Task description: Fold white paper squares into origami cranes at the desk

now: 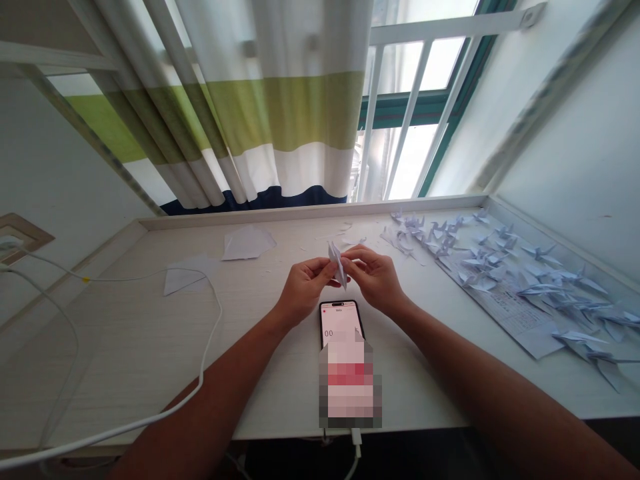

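Note:
Both hands meet above the middle of the desk, pinching a small folded white paper piece (339, 264). My left hand (304, 285) grips its left side with closed fingers. My right hand (376, 275) holds the right side, fingers curled and pressed together. The paper stands roughly upright between them, pointed end down. Directly below the hands a phone (341, 321) lies flat on the desk, screen lit, its lower part blurred out.
Several folded paper cranes (540, 280) lie spread over a printed sheet along the desk's right side. Two flat white sheets (247, 242) rest at the back left. A white cable (210, 327) loops across the left. Striped curtain and window behind.

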A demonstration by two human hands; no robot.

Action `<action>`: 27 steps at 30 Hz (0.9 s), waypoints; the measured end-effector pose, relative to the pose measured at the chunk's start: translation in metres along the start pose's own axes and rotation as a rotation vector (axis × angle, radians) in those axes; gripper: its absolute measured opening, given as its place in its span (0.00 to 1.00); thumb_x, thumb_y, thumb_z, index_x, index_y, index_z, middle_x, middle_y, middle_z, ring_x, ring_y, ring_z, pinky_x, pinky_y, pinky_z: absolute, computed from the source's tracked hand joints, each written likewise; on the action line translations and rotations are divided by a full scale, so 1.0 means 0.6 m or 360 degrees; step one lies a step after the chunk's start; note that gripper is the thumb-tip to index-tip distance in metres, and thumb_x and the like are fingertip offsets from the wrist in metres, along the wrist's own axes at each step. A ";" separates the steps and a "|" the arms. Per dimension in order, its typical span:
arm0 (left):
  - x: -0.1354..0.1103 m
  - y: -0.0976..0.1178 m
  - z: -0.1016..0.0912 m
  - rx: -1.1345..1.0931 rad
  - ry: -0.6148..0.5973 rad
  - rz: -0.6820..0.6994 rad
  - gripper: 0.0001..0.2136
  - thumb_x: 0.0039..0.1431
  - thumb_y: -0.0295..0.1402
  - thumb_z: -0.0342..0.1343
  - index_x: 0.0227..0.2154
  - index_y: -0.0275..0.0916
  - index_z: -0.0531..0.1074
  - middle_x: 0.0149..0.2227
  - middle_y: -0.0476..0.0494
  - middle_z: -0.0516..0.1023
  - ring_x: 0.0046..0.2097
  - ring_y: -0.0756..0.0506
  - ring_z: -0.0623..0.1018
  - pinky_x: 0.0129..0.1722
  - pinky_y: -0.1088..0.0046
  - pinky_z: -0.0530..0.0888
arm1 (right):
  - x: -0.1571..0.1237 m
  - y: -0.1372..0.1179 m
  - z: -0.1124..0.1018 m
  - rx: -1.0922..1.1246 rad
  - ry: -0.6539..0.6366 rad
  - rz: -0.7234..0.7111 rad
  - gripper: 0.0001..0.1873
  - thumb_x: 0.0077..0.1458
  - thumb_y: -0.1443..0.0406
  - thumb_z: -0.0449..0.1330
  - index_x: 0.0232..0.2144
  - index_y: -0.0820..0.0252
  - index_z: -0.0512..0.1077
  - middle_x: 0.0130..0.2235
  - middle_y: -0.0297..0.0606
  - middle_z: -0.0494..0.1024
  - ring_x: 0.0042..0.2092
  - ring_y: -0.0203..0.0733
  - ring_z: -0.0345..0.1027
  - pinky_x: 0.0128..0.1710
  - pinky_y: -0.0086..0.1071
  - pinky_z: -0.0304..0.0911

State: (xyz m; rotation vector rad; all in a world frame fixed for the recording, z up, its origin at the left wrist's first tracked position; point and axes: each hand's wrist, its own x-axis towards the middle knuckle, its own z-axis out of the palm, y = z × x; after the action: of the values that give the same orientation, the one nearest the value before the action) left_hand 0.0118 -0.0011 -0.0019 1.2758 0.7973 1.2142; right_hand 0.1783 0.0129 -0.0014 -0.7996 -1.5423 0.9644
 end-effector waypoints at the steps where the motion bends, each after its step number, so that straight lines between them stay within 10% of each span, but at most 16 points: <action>1: 0.000 0.001 0.001 0.0019 -0.0008 0.0015 0.18 0.57 0.47 0.68 0.37 0.36 0.83 0.35 0.40 0.85 0.37 0.43 0.84 0.40 0.64 0.81 | -0.001 0.000 0.002 -0.0061 0.0046 -0.0028 0.13 0.58 0.52 0.68 0.35 0.55 0.82 0.37 0.38 0.78 0.35 0.40 0.74 0.35 0.39 0.77; 15: 0.001 0.006 0.001 0.0016 0.0043 -0.0104 0.17 0.53 0.46 0.71 0.34 0.35 0.81 0.33 0.40 0.85 0.36 0.43 0.84 0.40 0.64 0.80 | -0.006 -0.010 -0.004 -0.0592 0.0047 -0.0277 0.07 0.63 0.58 0.64 0.38 0.54 0.80 0.35 0.38 0.80 0.37 0.44 0.75 0.40 0.43 0.75; 27: -0.001 0.005 -0.011 0.0254 0.0055 -0.0072 0.16 0.52 0.46 0.71 0.26 0.36 0.82 0.29 0.41 0.84 0.33 0.44 0.82 0.37 0.66 0.78 | -0.003 -0.014 0.003 -0.0241 0.0027 -0.0058 0.10 0.59 0.56 0.68 0.39 0.55 0.80 0.40 0.38 0.83 0.40 0.45 0.78 0.45 0.44 0.77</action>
State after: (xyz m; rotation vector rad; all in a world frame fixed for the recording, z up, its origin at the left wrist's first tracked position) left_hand 0.0045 -0.0001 -0.0003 1.3613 0.9586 1.1576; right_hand 0.1770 0.0072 0.0049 -0.8805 -1.6243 0.8193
